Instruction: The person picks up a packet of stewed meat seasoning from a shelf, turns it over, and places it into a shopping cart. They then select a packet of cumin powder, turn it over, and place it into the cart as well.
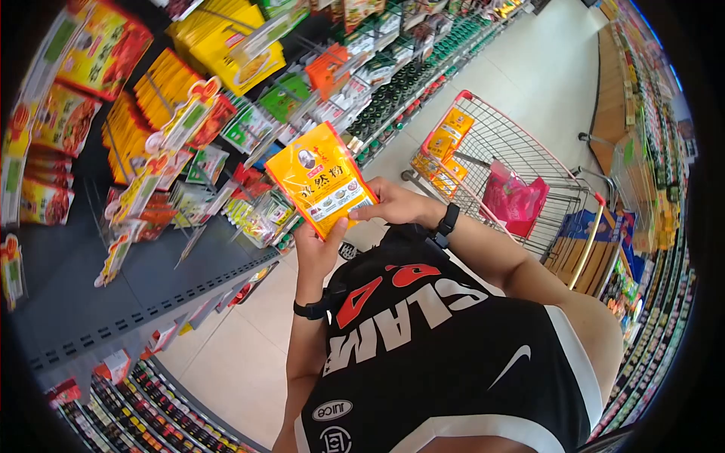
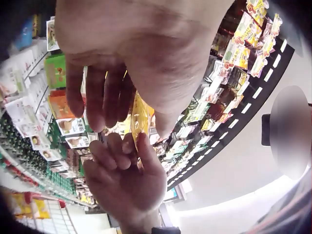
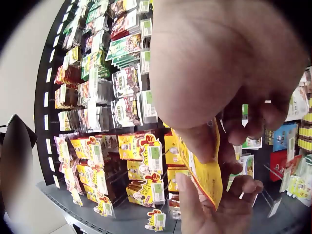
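A yellow packet (image 1: 321, 181) with a red edge, a small portrait and dark printed characters is held up, its printed front toward the head camera. My left hand (image 1: 316, 253) grips its bottom edge, thumb on the front. My right hand (image 1: 396, 202) pinches the lower right corner, thumb also on the front. The left wrist view shows the packet (image 2: 140, 117) nearly edge-on between my left hand (image 2: 141, 53) and right hand (image 2: 126, 183). In the right wrist view the packet (image 3: 207, 170) lies between my right hand (image 3: 219, 58) and left hand (image 3: 222, 217).
Hanging packets (image 1: 226, 45) fill the rack at left, above a dark shelf (image 1: 151, 264). A wire shopping cart (image 1: 521, 143) stands at right, holding yellow packets (image 1: 451, 132) and a pink bag (image 1: 513, 198). Rows of jars (image 1: 143, 411) line the lower left.
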`<control>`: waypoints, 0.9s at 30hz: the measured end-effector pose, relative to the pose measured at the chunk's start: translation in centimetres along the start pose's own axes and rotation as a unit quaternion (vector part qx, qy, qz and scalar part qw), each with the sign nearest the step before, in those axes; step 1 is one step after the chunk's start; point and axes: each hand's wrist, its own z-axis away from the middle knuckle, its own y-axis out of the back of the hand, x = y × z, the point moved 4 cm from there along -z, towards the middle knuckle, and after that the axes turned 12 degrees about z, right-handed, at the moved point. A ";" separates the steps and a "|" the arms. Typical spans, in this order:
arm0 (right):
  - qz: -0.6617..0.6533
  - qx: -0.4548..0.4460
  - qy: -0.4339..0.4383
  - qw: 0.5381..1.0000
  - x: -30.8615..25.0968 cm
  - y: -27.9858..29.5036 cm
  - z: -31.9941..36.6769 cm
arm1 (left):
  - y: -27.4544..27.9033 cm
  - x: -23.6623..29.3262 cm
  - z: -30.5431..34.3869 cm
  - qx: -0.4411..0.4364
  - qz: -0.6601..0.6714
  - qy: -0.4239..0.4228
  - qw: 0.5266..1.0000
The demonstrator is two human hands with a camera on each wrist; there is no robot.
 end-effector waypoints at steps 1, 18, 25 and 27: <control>-0.016 0.007 0.010 1.000 0.3 0.7 0.3 | -0.9 0.3 -0.4 -0.003 -0.012 -0.018 1.000; 0.043 0.107 -0.042 0.992 3.4 14.4 10.5 | -14.9 -3.6 -7.0 -0.135 -0.131 0.080 0.979; -0.109 0.125 0.009 0.986 5.9 18.4 13.9 | -20.0 -7.0 -8.8 -0.167 -0.129 0.173 0.962; -0.103 0.139 -0.005 0.985 7.7 19.5 15.1 | -21.0 -8.3 -9.3 -0.177 -0.142 0.172 0.959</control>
